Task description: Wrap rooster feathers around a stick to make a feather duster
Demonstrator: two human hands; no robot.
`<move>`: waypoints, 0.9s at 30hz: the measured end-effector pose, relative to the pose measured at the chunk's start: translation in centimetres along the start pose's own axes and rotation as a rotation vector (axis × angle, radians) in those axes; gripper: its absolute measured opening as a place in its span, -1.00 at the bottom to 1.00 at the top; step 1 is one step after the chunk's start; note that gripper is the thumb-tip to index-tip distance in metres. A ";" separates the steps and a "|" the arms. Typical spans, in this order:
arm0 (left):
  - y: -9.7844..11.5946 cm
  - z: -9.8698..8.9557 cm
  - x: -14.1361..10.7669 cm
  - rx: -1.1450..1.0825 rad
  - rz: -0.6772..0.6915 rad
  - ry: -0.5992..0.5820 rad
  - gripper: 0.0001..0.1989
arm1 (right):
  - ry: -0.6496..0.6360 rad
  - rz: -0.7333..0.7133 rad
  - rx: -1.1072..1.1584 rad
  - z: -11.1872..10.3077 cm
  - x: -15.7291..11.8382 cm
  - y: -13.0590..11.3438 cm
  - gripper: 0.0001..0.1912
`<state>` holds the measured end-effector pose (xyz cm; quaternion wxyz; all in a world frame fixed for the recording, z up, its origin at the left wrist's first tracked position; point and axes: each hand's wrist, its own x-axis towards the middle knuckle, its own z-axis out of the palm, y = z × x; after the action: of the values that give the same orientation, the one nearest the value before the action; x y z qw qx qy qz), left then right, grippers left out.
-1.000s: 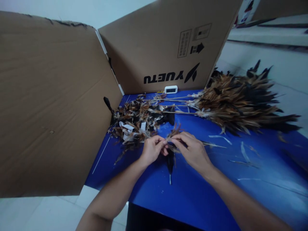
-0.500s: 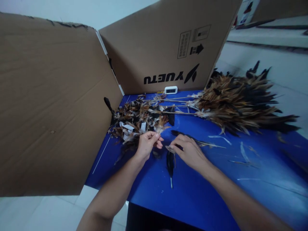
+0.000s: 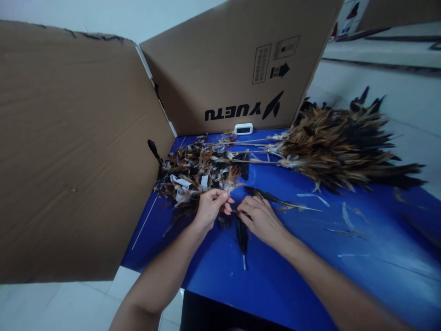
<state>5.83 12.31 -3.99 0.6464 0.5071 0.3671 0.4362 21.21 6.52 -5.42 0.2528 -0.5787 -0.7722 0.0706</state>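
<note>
My left hand [image 3: 214, 209] is closed in a pinch, thumb against forefinger, at the near edge of a heap of feathers. What lies in that pinch is too small to make out; a brown, fluffy feather tuft [image 3: 232, 177] shows just behind the fingertips. My right hand [image 3: 260, 216] is closed close beside it, with a small brownish feather [image 3: 235, 211] partly showing at its fingertips. Below these fingers a black feather [image 3: 242, 236] lies with its pale quill toward me. Another long dark feather [image 3: 272, 197] lies behind my right hand.
The heap of short feathers [image 3: 193, 161] fills the table's back left. Several sticks with big feather bundles [image 3: 337, 147] lie at right. Cardboard panels [image 3: 220, 59] wall the left and back of the blue table [image 3: 220, 271]. A small white device [image 3: 243, 129] stands behind; clear strips [image 3: 313, 197] lie right.
My right hand has shifted left toward my left hand, and the small feather in its fingers is now mostly hidden. The left hand has stayed nearly still.
</note>
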 end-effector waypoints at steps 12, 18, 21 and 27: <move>0.1 0.0 -0.1 -0.013 -0.141 -0.086 -0.69 | 0.173 0.323 0.617 -2.3 0.3 0.9 -0.80; 0.1 0.1 -0.2 0.058 -0.064 -0.113 -0.73 | 0.001 0.449 0.790 -3.6 0.5 0.0 -0.76; 0.1 0.3 -0.2 0.087 -0.012 -0.102 -0.75 | -0.030 0.496 0.822 -4.1 0.5 -0.4 -0.73; 0.0 0.6 -0.6 0.188 0.028 -0.107 -0.76 | -0.050 0.539 0.928 -3.5 0.4 -0.2 -0.78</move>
<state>6.18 11.60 -3.82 0.6085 0.5930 0.3643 0.3812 22.60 6.22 -2.19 0.4365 -0.5821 -0.4894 0.4807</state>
